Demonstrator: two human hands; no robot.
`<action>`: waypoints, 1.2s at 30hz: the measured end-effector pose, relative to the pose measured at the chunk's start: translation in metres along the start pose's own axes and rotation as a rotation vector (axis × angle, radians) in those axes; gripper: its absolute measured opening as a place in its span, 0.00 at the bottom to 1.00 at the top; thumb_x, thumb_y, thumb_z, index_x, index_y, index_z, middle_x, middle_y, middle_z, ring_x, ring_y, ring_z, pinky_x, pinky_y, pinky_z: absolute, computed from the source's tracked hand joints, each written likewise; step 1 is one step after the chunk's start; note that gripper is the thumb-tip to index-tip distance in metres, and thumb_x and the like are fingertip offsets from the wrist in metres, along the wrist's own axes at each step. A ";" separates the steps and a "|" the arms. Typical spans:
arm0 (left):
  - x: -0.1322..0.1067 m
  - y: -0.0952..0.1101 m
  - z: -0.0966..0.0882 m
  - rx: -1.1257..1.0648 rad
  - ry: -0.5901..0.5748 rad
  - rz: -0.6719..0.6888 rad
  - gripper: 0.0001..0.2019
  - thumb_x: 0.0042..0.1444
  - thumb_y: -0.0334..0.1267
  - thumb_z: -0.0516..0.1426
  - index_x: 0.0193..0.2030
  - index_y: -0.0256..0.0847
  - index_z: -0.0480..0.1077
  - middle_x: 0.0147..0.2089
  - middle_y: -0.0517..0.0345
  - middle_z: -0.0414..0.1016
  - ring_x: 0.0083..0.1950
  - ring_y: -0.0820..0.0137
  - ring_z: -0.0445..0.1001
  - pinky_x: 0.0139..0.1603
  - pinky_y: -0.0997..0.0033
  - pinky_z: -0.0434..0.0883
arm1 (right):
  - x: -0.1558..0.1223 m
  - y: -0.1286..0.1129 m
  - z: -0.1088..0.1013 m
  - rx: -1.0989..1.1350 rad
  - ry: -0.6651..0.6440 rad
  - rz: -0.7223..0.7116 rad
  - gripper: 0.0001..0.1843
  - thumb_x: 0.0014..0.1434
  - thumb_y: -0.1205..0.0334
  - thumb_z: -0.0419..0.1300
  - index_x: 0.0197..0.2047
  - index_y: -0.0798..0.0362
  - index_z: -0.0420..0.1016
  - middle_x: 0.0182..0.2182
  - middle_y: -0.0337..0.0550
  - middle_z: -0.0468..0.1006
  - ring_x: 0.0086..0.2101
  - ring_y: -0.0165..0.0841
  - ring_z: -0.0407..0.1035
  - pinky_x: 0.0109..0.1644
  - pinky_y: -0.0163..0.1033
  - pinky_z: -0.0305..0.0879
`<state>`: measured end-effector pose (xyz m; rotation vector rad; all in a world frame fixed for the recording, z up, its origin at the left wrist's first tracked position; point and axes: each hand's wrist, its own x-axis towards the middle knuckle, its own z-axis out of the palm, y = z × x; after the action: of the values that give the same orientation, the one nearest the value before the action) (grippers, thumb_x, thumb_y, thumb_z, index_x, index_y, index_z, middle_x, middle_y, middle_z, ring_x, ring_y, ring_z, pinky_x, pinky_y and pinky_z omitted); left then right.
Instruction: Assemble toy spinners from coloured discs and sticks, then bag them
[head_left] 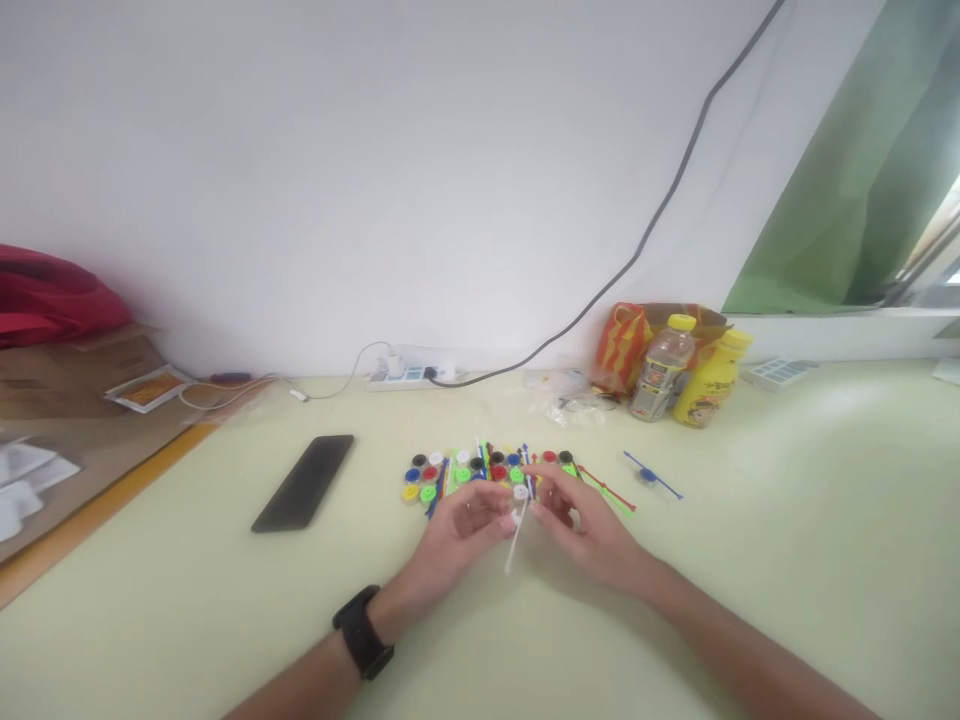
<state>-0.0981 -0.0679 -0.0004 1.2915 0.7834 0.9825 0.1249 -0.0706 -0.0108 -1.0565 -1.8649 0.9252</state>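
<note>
My left hand [459, 530], with a black watch on its wrist, pinches a thin white stick [514, 545] that slants down toward me. My right hand [581, 520] meets it from the right, fingertips closed on a small white disc [520, 492] at the stick's upper end. Just beyond both hands lies a cluster of small coloured discs and sticks [480, 468] in red, blue, green, yellow, black and white. A blue stick with a disc on it [651, 475] lies apart to the right.
A black phone [304, 482] lies left of the cluster on the pale yellow table [787, 520]. At the back stand two drink bottles [686, 380], an orange bag, crumpled plastic, and a power strip [409, 372] with cables. Cardboard and papers are far left.
</note>
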 end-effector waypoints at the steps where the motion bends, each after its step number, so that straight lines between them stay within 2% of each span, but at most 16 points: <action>1: 0.001 -0.001 0.000 -0.012 0.018 0.000 0.13 0.57 0.43 0.70 0.45 0.42 0.79 0.41 0.56 0.81 0.44 0.67 0.78 0.50 0.67 0.75 | -0.001 0.001 0.001 0.003 0.011 -0.003 0.22 0.72 0.53 0.55 0.67 0.45 0.66 0.35 0.38 0.70 0.33 0.32 0.65 0.34 0.36 0.64; 6: 0.004 -0.010 -0.005 -0.023 0.058 -0.036 0.14 0.56 0.44 0.71 0.44 0.40 0.80 0.40 0.54 0.83 0.43 0.66 0.80 0.51 0.64 0.77 | -0.003 0.003 0.004 0.044 0.039 -0.020 0.32 0.73 0.52 0.54 0.75 0.41 0.49 0.39 0.38 0.69 0.31 0.30 0.63 0.34 0.36 0.64; 7: 0.004 -0.011 -0.006 -0.018 0.061 -0.039 0.14 0.56 0.44 0.71 0.44 0.40 0.80 0.41 0.54 0.83 0.44 0.66 0.81 0.51 0.64 0.77 | -0.004 0.003 0.004 0.052 0.041 -0.018 0.31 0.72 0.52 0.55 0.74 0.43 0.51 0.39 0.38 0.70 0.31 0.30 0.63 0.34 0.36 0.64; 8: 0.003 -0.012 -0.006 -0.008 0.067 -0.040 0.14 0.56 0.43 0.72 0.44 0.40 0.80 0.42 0.53 0.84 0.44 0.66 0.81 0.52 0.65 0.77 | -0.004 0.002 0.004 0.057 0.037 -0.011 0.27 0.72 0.51 0.55 0.70 0.45 0.58 0.39 0.39 0.71 0.30 0.30 0.63 0.34 0.36 0.64; 9: 0.003 -0.012 -0.007 0.005 0.080 -0.040 0.14 0.56 0.43 0.72 0.44 0.40 0.80 0.42 0.53 0.84 0.44 0.66 0.81 0.51 0.65 0.77 | -0.004 0.000 0.004 0.060 0.020 0.004 0.20 0.72 0.50 0.54 0.62 0.47 0.68 0.36 0.39 0.71 0.29 0.30 0.63 0.34 0.36 0.63; 10: 0.003 -0.012 -0.006 0.020 0.099 -0.042 0.14 0.55 0.44 0.72 0.44 0.40 0.80 0.42 0.53 0.84 0.45 0.66 0.81 0.51 0.66 0.77 | -0.004 -0.001 0.003 0.067 0.001 0.026 0.16 0.73 0.48 0.53 0.49 0.50 0.75 0.31 0.38 0.70 0.27 0.30 0.61 0.32 0.37 0.61; 11: 0.002 -0.012 -0.006 0.034 0.118 -0.045 0.14 0.55 0.44 0.72 0.44 0.40 0.80 0.43 0.53 0.85 0.45 0.65 0.81 0.51 0.66 0.76 | -0.003 -0.001 0.002 0.079 -0.016 0.050 0.22 0.73 0.47 0.51 0.35 0.52 0.73 0.25 0.36 0.65 0.24 0.30 0.58 0.31 0.37 0.58; 12: 0.002 -0.011 -0.006 0.045 0.135 -0.049 0.15 0.54 0.44 0.72 0.43 0.40 0.80 0.43 0.52 0.85 0.45 0.65 0.81 0.51 0.66 0.76 | -0.002 -0.002 0.000 0.091 -0.023 0.072 0.28 0.73 0.46 0.49 0.24 0.51 0.65 0.20 0.35 0.59 0.22 0.29 0.54 0.29 0.38 0.55; 13: 0.002 -0.011 -0.005 0.056 0.144 -0.053 0.15 0.54 0.45 0.72 0.43 0.40 0.80 0.44 0.52 0.85 0.45 0.65 0.81 0.51 0.66 0.76 | -0.001 -0.002 -0.001 0.098 -0.019 0.083 0.32 0.74 0.44 0.47 0.19 0.50 0.56 0.17 0.33 0.52 0.20 0.28 0.49 0.28 0.38 0.51; 14: 0.003 -0.010 -0.005 0.066 0.146 -0.054 0.15 0.54 0.45 0.72 0.43 0.40 0.80 0.44 0.51 0.85 0.46 0.65 0.81 0.52 0.66 0.76 | 0.000 -0.002 -0.003 0.096 -0.004 0.081 0.34 0.73 0.43 0.47 0.18 0.50 0.49 0.17 0.32 0.48 0.20 0.28 0.46 0.27 0.38 0.48; 16: 0.003 -0.010 -0.005 0.085 0.134 -0.047 0.15 0.54 0.45 0.72 0.43 0.40 0.81 0.45 0.51 0.85 0.47 0.64 0.81 0.52 0.65 0.76 | 0.003 -0.003 -0.006 0.066 0.040 0.054 0.33 0.72 0.43 0.52 0.20 0.50 0.46 0.18 0.32 0.47 0.22 0.27 0.45 0.27 0.38 0.46; 19: 0.004 -0.010 -0.005 0.105 0.116 -0.027 0.14 0.55 0.45 0.72 0.44 0.40 0.81 0.46 0.51 0.85 0.48 0.63 0.81 0.53 0.65 0.76 | 0.005 -0.003 -0.007 0.025 0.074 0.032 0.28 0.70 0.45 0.57 0.23 0.50 0.54 0.21 0.33 0.54 0.24 0.28 0.50 0.29 0.37 0.48; 23: 0.003 -0.010 -0.005 0.111 0.111 -0.023 0.15 0.54 0.46 0.72 0.43 0.40 0.80 0.45 0.50 0.84 0.47 0.63 0.81 0.53 0.64 0.76 | 0.004 -0.002 -0.001 0.011 0.003 0.027 0.21 0.70 0.48 0.57 0.28 0.51 0.63 0.23 0.33 0.60 0.25 0.29 0.55 0.30 0.36 0.51; 27: 0.002 -0.012 -0.004 0.097 0.098 -0.033 0.16 0.54 0.46 0.72 0.42 0.39 0.80 0.43 0.51 0.83 0.46 0.64 0.80 0.50 0.65 0.76 | 0.001 0.002 0.004 -0.083 -0.023 -0.002 0.21 0.71 0.50 0.55 0.28 0.51 0.63 0.22 0.32 0.59 0.24 0.28 0.54 0.30 0.36 0.50; 32: 0.003 -0.014 -0.003 0.060 0.073 -0.069 0.16 0.55 0.48 0.71 0.43 0.39 0.79 0.41 0.52 0.82 0.43 0.66 0.79 0.44 0.69 0.76 | -0.003 0.002 0.003 -0.335 -0.008 -0.131 0.18 0.72 0.55 0.54 0.29 0.51 0.63 0.21 0.32 0.61 0.24 0.28 0.55 0.32 0.36 0.49; 36: 0.002 -0.011 -0.002 0.059 0.080 -0.087 0.16 0.55 0.48 0.71 0.42 0.39 0.79 0.40 0.53 0.82 0.40 0.68 0.78 0.41 0.71 0.75 | -0.003 0.003 0.002 -0.396 -0.006 -0.180 0.19 0.72 0.56 0.53 0.28 0.52 0.62 0.21 0.33 0.62 0.24 0.27 0.56 0.32 0.36 0.50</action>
<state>-0.0970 -0.0653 -0.0113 1.2643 0.9285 0.9520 0.1257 -0.0729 -0.0150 -1.0894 -2.1617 0.4643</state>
